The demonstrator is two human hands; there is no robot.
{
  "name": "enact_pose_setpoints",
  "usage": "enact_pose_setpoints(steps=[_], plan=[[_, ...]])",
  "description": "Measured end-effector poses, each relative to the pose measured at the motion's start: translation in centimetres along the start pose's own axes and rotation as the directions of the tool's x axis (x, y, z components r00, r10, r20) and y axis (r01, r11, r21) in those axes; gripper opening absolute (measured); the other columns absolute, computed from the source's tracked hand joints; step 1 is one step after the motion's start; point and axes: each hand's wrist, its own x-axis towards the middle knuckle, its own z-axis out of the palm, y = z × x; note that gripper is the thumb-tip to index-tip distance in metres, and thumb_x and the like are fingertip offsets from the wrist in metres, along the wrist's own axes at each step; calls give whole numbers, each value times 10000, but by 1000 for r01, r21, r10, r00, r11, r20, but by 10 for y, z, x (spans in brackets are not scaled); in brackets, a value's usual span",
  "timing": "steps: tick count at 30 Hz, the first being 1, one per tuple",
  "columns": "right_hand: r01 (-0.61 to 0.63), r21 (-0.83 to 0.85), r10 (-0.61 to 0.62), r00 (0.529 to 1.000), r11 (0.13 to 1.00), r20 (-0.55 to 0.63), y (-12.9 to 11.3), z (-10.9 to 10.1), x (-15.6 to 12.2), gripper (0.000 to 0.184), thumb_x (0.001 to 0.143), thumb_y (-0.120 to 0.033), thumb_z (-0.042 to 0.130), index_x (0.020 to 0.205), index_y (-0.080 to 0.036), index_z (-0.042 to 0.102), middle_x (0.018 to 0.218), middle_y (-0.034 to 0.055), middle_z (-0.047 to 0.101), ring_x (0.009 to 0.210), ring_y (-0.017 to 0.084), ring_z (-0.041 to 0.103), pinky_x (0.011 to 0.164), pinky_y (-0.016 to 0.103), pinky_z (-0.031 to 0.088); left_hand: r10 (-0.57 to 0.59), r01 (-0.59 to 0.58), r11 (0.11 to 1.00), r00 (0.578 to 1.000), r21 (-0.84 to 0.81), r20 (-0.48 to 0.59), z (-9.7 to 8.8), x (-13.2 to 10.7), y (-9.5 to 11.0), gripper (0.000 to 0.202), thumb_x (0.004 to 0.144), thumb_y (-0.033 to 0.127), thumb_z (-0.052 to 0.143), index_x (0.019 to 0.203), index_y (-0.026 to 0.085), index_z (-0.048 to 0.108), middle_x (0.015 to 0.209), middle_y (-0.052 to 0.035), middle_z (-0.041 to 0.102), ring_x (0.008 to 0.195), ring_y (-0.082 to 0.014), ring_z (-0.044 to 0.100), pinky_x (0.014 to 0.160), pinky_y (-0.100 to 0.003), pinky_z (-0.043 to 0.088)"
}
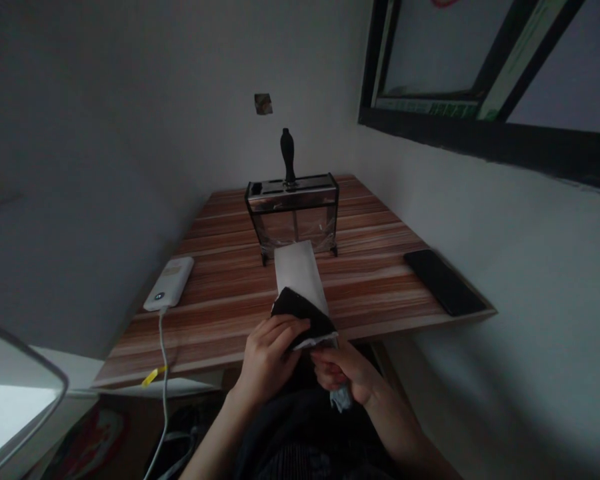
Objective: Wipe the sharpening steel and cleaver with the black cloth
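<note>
Apparently holding black sheet (303,310) in left hand (273,347) from above, probably to prevent shifting at near edge of worktop (220,287); gripping pale crumpled bundle (341,399) in curled right hand (343,368) just below, perhaps for firm purchase, dimness obscuring its nature; leaving white strip (297,268) lying ahead.

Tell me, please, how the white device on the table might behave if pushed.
The white device would probably slide rather than roll, since it lies flat on the table. Its attached cable may drag on it. The boxy casing looks stiff, so it should hardly bend.
</note>
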Motion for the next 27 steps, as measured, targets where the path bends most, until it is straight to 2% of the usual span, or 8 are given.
enact_pose_setpoints(steps=[5, 10, 15, 17, 22, 24, 27], plan=[[-43, 3, 43, 999, 999, 8, 2, -7, 9, 495, 617, -425, 806, 546, -196, 373, 374, -128, 329, 319, 9, 221, 352, 182, 156, -41, 42, 999, 995, -11, 93, 4, 3, 12, 372, 851, 95, 529, 1195, 208, 612, 1150, -67, 704, 1062, -229, 597, 891, -375, 513], [-129, -21, 130, 985, 991, 110, -14, -7, 14, 565, 679, -524, 730, 477, -203, 312, 346, -110, 299, 298, 13, 232, 348, 194, 173, 98, -122, 990, 953, 67, 288, -6, 3, 6, 538, 841, 137, 556, 1371, 186, 475, 1380, -90, 561, 1259, -271, 468, 1025, -448, 425], [-138, -19, 139, 970, 990, 198, -29, -2, 16, 605, 623, -518, 782, 470, -193, 295, 350, -119, 296, 297, -5, 207, 347, 172, 148, 133, -216, 962, 907, 170, 400, -18, 6, -6, 594, 873, 89, 503, 1440, 222, 384, 1403, -66, 543, 1256, -244, 470, 1017, -393, 407], [-131, -15, 131, 966, 991, 221, -30, -2, 18, 612, 644, -538, 763, 471, -196, 287, 346, -119, 288, 296, -3, 196, 342, 170, 142, 131, -236, 949, 898, 208, 419, -21, 9, -9, 610, 877, 85, 502, 1449, 247, 367, 1406, -62, 538, 1227, -246, 491, 999, -391, 413], [-151, -36, 155, 963, 988, 220, -35, -5, 22, 576, 622, -480, 795, 489, -196, 312, 350, -118, 309, 297, -2, 198, 330, 163, 147, 138, -264, 936, 884, 232, 447, -25, 16, -10, 672, 844, 106, 522, 1469, 263, 328, 1413, -80, 517, 1174, -260, 523, 967, -410, 437], [-150, -50, 157, 968, 987, 196, -38, -5, 22, 575, 625, -476, 795, 499, -200, 307, 345, -126, 289, 295, -4, 193, 330, 158, 156, 146, -260, 945, 878, 199, 455, -26, 19, -9, 703, 807, 117, 523, 1471, 233, 326, 1396, -95, 531, 1153, -268, 538, 959, -423, 452], [-129, -66, 138, 980, 989, 144, -43, -4, 23, 571, 613, -439, 811, 510, -202, 302, 337, -134, 277, 293, -4, 193, 330, 152, 165, 177, -250, 960, 893, 129, 414, -22, 21, -7, 704, 767, 107, 495, 1454, 160, 348, 1377, -122, 548, 1208, -271, 520, 999, -434, 449]])
